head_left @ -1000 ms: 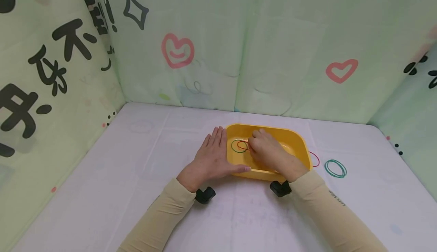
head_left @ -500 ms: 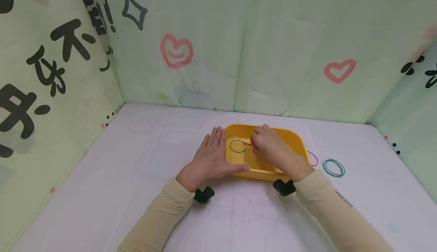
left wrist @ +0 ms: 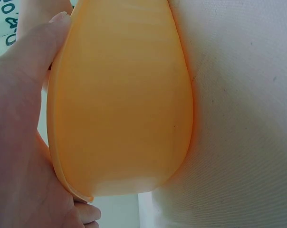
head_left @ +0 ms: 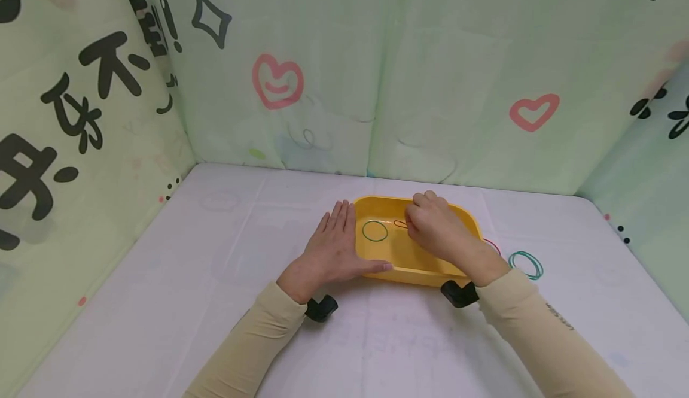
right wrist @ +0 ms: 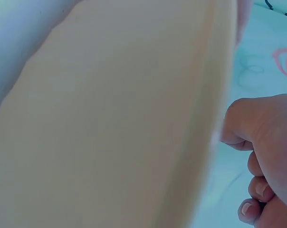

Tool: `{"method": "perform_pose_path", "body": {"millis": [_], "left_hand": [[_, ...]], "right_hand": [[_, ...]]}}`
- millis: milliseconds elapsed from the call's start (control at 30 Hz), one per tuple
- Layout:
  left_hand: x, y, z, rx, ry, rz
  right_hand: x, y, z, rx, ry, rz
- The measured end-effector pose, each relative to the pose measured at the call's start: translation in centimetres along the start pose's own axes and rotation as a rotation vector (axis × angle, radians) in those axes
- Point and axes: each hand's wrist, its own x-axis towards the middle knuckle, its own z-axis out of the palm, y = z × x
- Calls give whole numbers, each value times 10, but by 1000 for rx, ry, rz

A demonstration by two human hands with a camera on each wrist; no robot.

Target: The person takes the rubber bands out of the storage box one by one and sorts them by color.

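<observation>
A yellow tray (head_left: 409, 275) stands on the table between both hands. My left hand (head_left: 331, 248) rests against its left end with fingers straight, the thumb (left wrist: 48, 38) lying over the rim in the left wrist view. Inside the tray's right half, my right hand (head_left: 438, 227) has curled fingers and pinches a red rubber band (head_left: 400, 224), whose loop pokes out left of the knuckles. A green rubber band (head_left: 363, 230) lies as a ring on the tray floor, apart from the red one. In the right wrist view the tray wall (right wrist: 110, 118) hides the fingertips.
Right of the tray, another red band (head_left: 493, 245) shows partly behind the right forearm. Beside it lie green bands (head_left: 540, 266) in overlapping loops. A patterned cloth wall (head_left: 441, 87) rises behind the table (head_left: 269, 206).
My right hand has moved right and slightly back, drawing the red rubber band off the green one, which stays put. The left hand keeps its place at the tray's left end.
</observation>
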Motion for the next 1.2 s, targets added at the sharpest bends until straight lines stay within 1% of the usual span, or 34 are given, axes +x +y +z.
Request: {"method": "perform_pose_path", "body": {"millis": [667,767,967,1200], "left_hand": [[2,0,2,5,-1,-2],[2,0,2,8,2,-1],[1,0,1,15,2,-2],[1,-1,1,8,0,2]], "right_hand": [[-14,18,-16,-25,39,33],[-16,22,-17,-20,63,23],[-22,30,-22,-11,137,-21],[-29,39,-29,2,143,-2]]}}
